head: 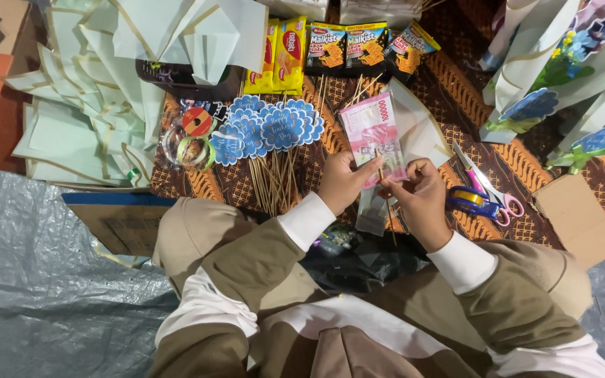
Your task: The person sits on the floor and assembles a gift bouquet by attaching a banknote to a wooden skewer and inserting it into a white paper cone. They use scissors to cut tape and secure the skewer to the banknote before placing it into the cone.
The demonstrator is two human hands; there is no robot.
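Observation:
I hold a pink banknote in a clear plastic sleeve [374, 134] upright in front of me. My left hand [342, 181] grips its lower left edge. My right hand [420, 199] pinches its lower right edge together with a thin wooden skewer [388, 217] that runs down below the note. Both hands meet just under the note, above my lap.
Blue scalloped paper tags on skewers [266, 129] lie to the left, tape rolls [192, 136] beside them. Snack packets [344, 47] line the back. Scissors [481, 189] and a blue tape dispenser [472, 201] lie right, beside a cardboard piece [579, 218]. Pale paper wraps [99, 84] pile at left.

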